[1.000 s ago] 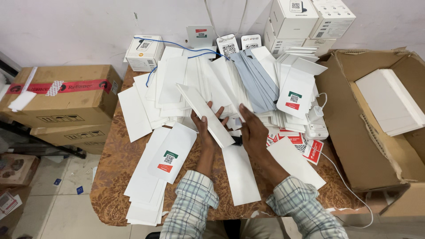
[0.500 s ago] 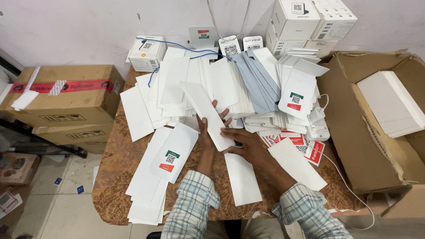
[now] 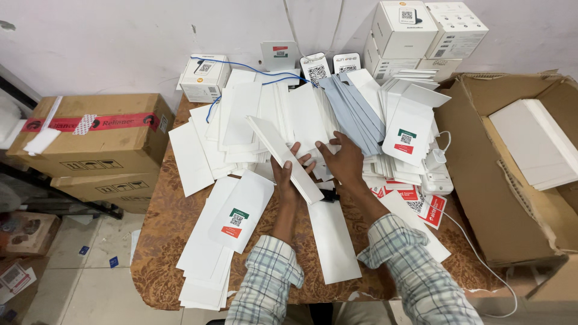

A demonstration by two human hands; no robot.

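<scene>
My left hand [image 3: 288, 176] grips a long white flat sleeve [image 3: 283, 155], which is tilted up and points to the far left over the table's middle. Just to its right, my right hand [image 3: 347, 160] hovers with fingers apart and holds nothing; its fingertips reach the spread pile of white sleeves [image 3: 265, 114] at the back. Another white sleeve [image 3: 334, 244] lies flat below my hands. A small black object [image 3: 329, 194] shows between my wrists. Both sleeves of my shirt are plaid.
A stack of white sleeves [image 3: 201, 268], topped by one with a green and red label [image 3: 239, 212], lies front left on the brown patterned table [image 3: 158, 241]. Grey-blue sleeves [image 3: 355, 111] fan out behind. An open cardboard box [image 3: 481, 180] stands right, taped cartons [image 3: 90, 141] left, white boxes [image 3: 403, 27] at the back.
My left hand has raised the white sleeve and turned it leftward. My right hand has left the sleeve and moved forward to the pile at the back.
</scene>
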